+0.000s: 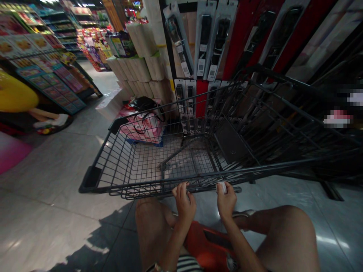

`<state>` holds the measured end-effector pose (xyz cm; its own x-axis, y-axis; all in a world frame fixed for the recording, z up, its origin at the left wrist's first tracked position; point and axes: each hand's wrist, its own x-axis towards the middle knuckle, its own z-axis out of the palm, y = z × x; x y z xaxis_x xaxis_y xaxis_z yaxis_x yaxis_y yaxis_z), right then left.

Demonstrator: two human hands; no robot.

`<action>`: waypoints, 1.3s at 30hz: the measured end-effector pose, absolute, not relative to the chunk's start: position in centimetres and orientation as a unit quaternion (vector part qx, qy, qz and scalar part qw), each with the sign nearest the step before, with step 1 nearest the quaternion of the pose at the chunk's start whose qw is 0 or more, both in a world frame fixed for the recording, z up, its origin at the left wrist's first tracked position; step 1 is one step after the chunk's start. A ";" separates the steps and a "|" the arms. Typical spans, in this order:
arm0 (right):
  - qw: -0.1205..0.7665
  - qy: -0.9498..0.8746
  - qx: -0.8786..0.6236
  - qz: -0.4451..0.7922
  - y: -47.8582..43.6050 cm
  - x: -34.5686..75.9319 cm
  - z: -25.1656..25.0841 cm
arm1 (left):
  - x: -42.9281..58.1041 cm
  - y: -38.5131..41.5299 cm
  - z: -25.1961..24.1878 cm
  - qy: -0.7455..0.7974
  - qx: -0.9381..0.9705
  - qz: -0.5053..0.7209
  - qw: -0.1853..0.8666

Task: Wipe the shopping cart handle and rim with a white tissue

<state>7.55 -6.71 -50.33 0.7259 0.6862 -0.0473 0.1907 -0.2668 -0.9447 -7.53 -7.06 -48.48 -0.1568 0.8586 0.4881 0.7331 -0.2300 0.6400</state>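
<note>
In front of me stands a dark wire shopping cart [107,186], its long side towards me. My left hand [185,200] is just this side of its rim, fingers curled in and pressed together; what they hold, if anything, is hidden. My right hand [227,200] is closed on a small white piece [222,187], too small to name, between thumb and fingers. A gap lies between the two hands. Below them, between my bare knees, is an orange object [202,245] with a dark panel, partly covered by my forearms.
Packaged belts [204,41] hang on a rack behind the cart. Stacked paper rolls [141,68] and a pink bundle [147,126] with a black bag [144,103] stand beside it. A display stand [48,75] is at left, near a yellow shape [15,92], on grey tile floor [53,166].
</note>
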 end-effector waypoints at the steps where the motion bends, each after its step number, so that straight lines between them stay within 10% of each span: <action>1: 0.534 -0.285 -0.761 0.232 -6.7 7.5 -50.4 | -7.5 -7.1 -48.5 0.617 0.646 0.444 0.069; 39: 0.557 -0.203 -0.728 0.344 -10.5 10.9 -55.4 | -7.5 -6.8 -48.8 0.604 0.651 0.458 0.038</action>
